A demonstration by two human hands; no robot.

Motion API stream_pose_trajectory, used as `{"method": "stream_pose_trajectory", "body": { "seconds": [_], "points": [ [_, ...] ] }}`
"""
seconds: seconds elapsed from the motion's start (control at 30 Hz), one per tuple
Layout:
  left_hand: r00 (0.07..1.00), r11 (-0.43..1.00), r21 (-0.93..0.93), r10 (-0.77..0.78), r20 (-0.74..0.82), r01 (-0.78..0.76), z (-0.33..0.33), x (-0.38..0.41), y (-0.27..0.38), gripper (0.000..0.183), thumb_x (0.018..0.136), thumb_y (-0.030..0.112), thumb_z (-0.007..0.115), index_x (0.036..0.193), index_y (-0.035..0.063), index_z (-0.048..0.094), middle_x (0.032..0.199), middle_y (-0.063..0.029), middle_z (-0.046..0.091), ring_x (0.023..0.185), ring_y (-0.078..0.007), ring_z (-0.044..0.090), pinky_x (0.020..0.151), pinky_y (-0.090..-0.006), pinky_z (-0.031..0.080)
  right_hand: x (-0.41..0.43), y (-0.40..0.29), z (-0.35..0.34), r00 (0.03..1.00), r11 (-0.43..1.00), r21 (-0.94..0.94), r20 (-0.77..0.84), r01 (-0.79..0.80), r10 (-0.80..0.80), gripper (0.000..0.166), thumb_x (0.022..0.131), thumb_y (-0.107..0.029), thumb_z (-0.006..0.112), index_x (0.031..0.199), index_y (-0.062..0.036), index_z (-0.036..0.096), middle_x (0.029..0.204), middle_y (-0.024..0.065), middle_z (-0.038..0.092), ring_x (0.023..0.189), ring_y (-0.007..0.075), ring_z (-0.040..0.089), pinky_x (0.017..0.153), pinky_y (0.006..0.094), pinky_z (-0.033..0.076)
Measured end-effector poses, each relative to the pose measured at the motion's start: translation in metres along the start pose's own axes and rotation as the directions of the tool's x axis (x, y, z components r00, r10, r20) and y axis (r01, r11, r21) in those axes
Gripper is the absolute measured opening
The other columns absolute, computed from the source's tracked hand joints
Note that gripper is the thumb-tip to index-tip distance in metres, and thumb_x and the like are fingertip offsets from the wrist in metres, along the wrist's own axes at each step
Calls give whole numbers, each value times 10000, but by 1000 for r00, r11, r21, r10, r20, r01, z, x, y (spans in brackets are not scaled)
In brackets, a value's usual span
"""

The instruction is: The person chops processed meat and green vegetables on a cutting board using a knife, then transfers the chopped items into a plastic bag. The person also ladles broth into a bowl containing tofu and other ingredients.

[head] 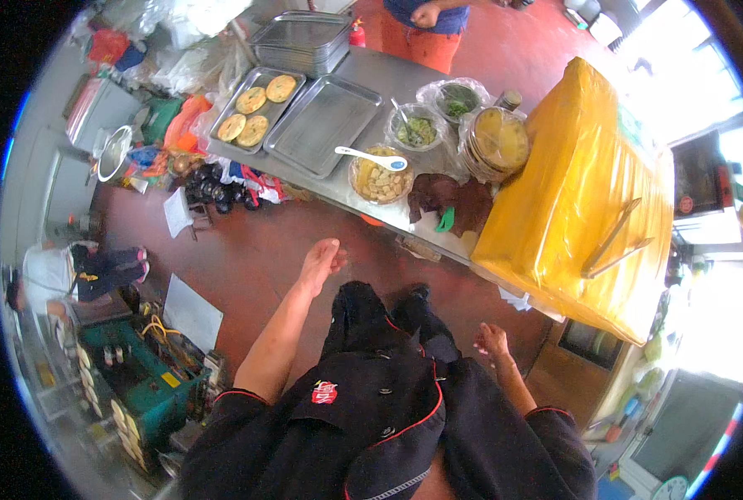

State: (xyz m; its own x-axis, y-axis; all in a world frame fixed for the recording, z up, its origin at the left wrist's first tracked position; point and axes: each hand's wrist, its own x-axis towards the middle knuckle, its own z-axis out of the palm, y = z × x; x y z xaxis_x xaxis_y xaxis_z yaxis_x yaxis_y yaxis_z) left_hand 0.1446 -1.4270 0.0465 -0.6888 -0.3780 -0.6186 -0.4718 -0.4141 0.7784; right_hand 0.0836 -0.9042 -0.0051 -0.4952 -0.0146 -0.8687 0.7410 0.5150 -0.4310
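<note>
My left hand (pixel 323 262), fingers loosely curled, hangs over the red floor before the metal table, touching nothing. Lower at the right is my right hand (pixel 491 343), also free and half curled. On the table, a metal tray (pixel 267 127) holds several round flatbreads (pixel 250 100) beside a bare metal tray (pixel 325 122). A white spoon (pixel 371 158) lies across a plastic-lined bowl of pale chunks (pixel 381 181). Behind it stand a bowl of chopped greens with a spoon (pixel 416 131) and a bowl of darker greens (pixel 457 101). A brown cloth (pixel 449 197) lies near the edge.
A large yellow-wrapped box (pixel 571 206) covers the table's right end. Stacked trays (pixel 303 44) stand at its far left. A co-worker (pixel 428 25) is beyond the table, another person (pixel 77 275) at far left. A green machine (pixel 152 375) with pale dough pieces stands at lower left.
</note>
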Motion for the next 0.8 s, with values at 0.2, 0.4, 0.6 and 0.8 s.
{"method": "stream_pose_trajectory", "body": {
  "seconds": [0.2, 0.4, 0.6, 0.8],
  "points": [
    [988, 1000, 24, 6, 157, -10, 12, 104, 52, 635, 997, 470, 559, 1497, 143, 345, 1281, -41, 577, 979, -159, 636, 829, -324, 494, -11, -132, 96, 980, 970, 158, 52, 184, -195, 440, 963, -467, 611, 1178, -84, 623, 994, 65, 686, 708, 146, 664, 604, 255, 523],
    [890, 994, 82, -96, 447, 66, 16, 188, 68, 804, 990, 541, 519, 1591, 196, 112, 1520, -49, 366, 1265, -218, 468, 992, -413, 422, 37, -258, 218, 953, 858, 429, -27, 283, -301, 560, 982, -558, 515, 1354, -140, 520, 1164, 37, 655, 906, 187, 658, 702, 309, 521],
    [826, 969, 123, -246, 507, 213, 33, 221, 84, 611, 1007, 494, 515, 1511, 260, 261, 1473, -22, 422, 1298, -257, 476, 968, -500, 443, 99, -292, 274, 901, 827, 359, -216, 433, -377, 737, 920, -688, 493, 1452, -188, 388, 1405, 104, 470, 1165, 324, 571, 817, 497, 548],
    [801, 982, 185, -149, 579, 49, 19, 198, 97, 634, 1005, 472, 537, 1526, 232, 266, 1461, -54, 456, 1322, -252, 480, 1020, -522, 440, 11, -315, 298, 971, 614, 752, -170, 239, -169, 790, 901, -681, 542, 1454, -137, 394, 1369, 127, 511, 1177, 326, 563, 852, 528, 555]
  ]
}}
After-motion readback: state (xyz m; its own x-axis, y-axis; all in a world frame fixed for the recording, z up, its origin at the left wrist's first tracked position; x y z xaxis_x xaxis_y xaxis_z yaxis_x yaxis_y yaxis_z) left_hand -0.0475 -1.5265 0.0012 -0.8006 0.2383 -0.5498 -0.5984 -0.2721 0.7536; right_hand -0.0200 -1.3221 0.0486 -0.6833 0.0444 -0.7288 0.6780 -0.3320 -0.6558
